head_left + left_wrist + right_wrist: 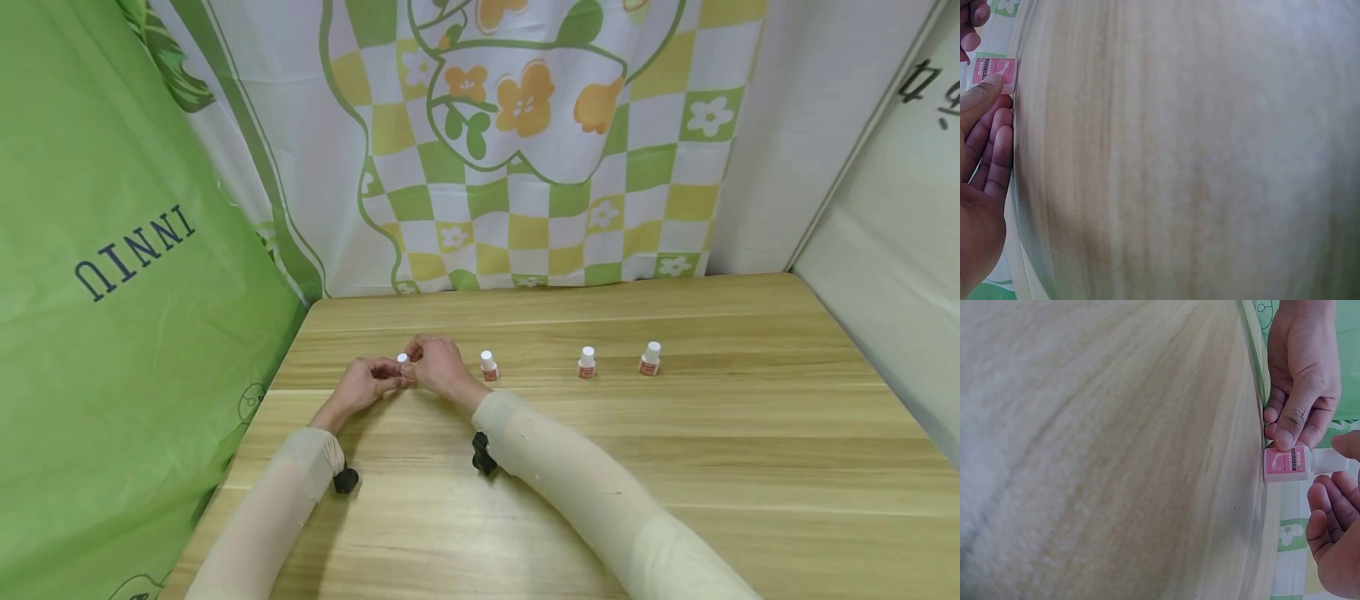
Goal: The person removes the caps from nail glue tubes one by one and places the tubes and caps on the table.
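Upright on the table, a small white bottle with a pink label (1286,464) stands between both hands. My left hand (363,385) pinches its lower body, the thumb lying against the label in both wrist views. My right hand (441,365) is at the white cap (1329,460), its thumb on the cap and its other fingers curled beside it. Part of the cap is hidden by the thumb in the right wrist view. To the right of the hands stand three matching bottles: a near one (489,367), a middle one (587,363) and a far one (650,359).
The wooden table (420,525) reaches back to a patterned curtain (510,200). A green cloth (135,350) hangs along its left side, a pale cloth (885,275) along its right. Black wrist devices, left (346,480) and right (483,454), sit at the sleeves.
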`<state>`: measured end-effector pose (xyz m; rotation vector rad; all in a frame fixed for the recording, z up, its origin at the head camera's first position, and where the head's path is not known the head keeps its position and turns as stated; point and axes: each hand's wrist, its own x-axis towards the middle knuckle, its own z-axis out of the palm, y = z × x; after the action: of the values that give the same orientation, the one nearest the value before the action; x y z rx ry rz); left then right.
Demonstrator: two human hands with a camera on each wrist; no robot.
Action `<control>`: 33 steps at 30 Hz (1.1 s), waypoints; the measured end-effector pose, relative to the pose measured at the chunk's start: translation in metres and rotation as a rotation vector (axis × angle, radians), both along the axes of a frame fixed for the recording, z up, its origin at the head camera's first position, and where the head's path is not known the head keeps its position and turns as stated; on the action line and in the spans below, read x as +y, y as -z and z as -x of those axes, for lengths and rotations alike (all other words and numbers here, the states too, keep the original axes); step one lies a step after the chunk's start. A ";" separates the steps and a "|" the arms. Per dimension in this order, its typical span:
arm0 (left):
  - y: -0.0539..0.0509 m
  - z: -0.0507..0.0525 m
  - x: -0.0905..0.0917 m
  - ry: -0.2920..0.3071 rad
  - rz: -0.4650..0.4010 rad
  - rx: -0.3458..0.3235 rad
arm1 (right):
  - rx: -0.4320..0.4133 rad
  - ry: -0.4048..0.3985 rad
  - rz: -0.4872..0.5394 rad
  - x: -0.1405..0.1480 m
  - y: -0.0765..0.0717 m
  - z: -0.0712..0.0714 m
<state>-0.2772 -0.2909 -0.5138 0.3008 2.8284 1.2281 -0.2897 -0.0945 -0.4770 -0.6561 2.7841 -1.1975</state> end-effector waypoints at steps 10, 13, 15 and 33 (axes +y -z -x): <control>0.000 -0.001 0.000 -0.006 -0.008 0.002 | 0.006 -0.011 -0.003 0.000 -0.002 0.000; 0.000 -0.001 0.000 -0.007 -0.006 0.002 | 0.004 -0.003 -0.007 0.000 -0.001 0.000; 0.000 -0.001 0.000 -0.009 -0.003 0.001 | 0.003 0.004 -0.008 0.000 -0.001 0.000; 0.001 0.000 0.000 -0.012 -0.011 0.001 | -0.005 0.013 0.007 0.000 -0.001 0.000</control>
<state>-0.2773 -0.2907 -0.5151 0.2853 2.8293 1.2472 -0.2892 -0.0949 -0.4763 -0.6350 2.7856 -1.2095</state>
